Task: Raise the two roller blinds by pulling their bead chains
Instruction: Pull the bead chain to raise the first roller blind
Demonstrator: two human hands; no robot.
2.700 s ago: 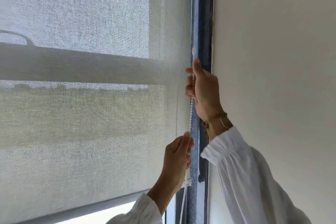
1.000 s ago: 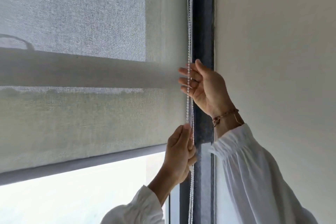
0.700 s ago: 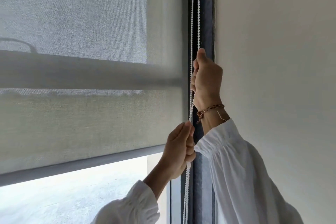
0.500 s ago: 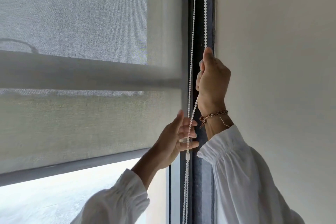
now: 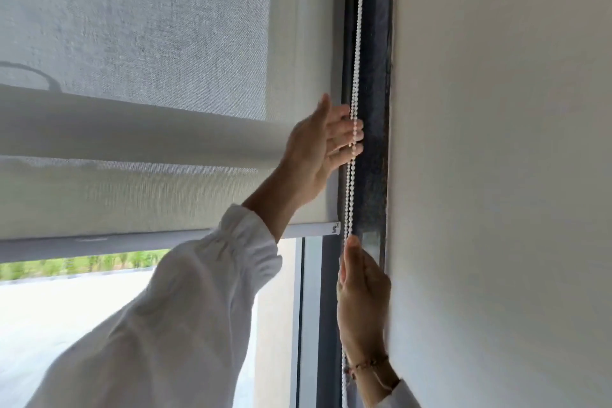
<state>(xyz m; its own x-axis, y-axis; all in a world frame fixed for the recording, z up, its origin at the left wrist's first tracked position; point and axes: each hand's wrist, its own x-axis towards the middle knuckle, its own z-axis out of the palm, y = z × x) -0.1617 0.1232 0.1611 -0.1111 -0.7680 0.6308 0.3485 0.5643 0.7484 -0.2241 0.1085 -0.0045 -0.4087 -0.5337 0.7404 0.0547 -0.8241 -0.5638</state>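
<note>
A grey mesh roller blind [image 5: 139, 43] covers the upper window, and its bottom rail [image 5: 99, 243] hangs partway up. The white bead chain [image 5: 357, 43] runs down in two strands beside the dark frame. My left hand [image 5: 323, 142] is raised high, fingers spread, with the fingertips touching the chain but not closed round it. My right hand [image 5: 362, 295] is lower, below the rail's end, with thumb and fingers pinched on the chain. Below that hand the chain drops out of view.
A dark window frame [image 5: 374, 76] stands between the chain and a plain white wall [image 5: 496, 175] on the right. Bright glass [image 5: 66, 308] shows below the rail. My white sleeve [image 5: 165, 325] crosses the lower window.
My right hand has pulled the chain down from above to below the rail's end. My left hand let go and rose to the chain higher up. The blind's bottom rail has moved up.
</note>
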